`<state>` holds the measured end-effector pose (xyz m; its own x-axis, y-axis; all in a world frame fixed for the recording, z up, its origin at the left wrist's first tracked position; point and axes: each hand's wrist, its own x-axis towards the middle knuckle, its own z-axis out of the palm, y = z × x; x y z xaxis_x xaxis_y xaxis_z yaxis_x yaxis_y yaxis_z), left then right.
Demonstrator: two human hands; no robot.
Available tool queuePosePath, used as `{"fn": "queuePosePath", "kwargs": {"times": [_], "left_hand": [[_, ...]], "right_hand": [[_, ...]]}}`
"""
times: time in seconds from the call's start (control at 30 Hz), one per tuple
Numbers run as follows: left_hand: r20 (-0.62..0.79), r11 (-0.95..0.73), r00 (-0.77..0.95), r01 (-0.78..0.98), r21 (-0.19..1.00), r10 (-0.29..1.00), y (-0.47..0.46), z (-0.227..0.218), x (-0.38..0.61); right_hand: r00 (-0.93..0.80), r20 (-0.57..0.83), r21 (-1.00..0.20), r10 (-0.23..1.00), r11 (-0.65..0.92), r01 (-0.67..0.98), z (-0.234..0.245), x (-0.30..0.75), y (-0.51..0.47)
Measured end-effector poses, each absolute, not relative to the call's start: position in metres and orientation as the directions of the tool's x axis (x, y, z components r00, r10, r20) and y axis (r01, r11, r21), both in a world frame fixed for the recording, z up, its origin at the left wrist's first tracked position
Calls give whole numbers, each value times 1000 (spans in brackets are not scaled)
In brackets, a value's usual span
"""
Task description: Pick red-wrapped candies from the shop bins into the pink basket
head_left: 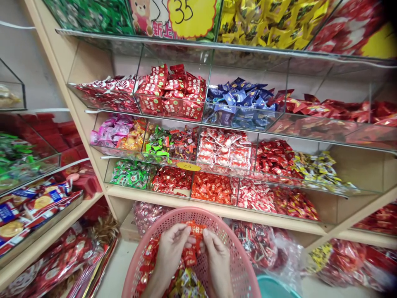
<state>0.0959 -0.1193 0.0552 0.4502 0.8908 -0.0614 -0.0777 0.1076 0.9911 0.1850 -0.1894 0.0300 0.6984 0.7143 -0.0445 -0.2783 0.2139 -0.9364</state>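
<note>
A pink perforated plastic basket [217, 219] sits low in the middle, partly filled with red and yellow wrapped candies [186, 285]. Both hands are over it. My left hand [170, 252] and my right hand [217, 258] pinch the two sides of a red candy packet [192, 242] between them, fingers closed on its wrapper. The packet hangs just above the candies in the basket.
Clear acrylic bins [198, 165] on tan wooden shelves hold heaps of red, blue, green, pink and yellow wrapped sweets. A yellow price sign marked 35 [189, 14] hangs at the top. Bagged candy lies on the floor at right, more shelves stand at left, and a teal container [273, 287] sits beside the basket.
</note>
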Motion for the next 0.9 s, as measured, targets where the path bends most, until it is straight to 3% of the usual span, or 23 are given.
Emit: {"fn": "queuePosePath", "kwargs": {"times": [0.3, 0.6, 0.9], "left_hand": [[11, -18, 469, 10, 1000, 883, -121, 58, 93], [2, -35, 553, 50, 998, 833, -118, 59, 91], [17, -47, 560, 40, 998, 829, -119, 62, 91]], "right_hand": [[745, -65, -934, 664, 223, -281, 36, 180, -190], [721, 11, -948, 693, 236, -212, 22, 192, -190], [743, -33, -941, 668, 230, -249, 27, 190, -190]]}}
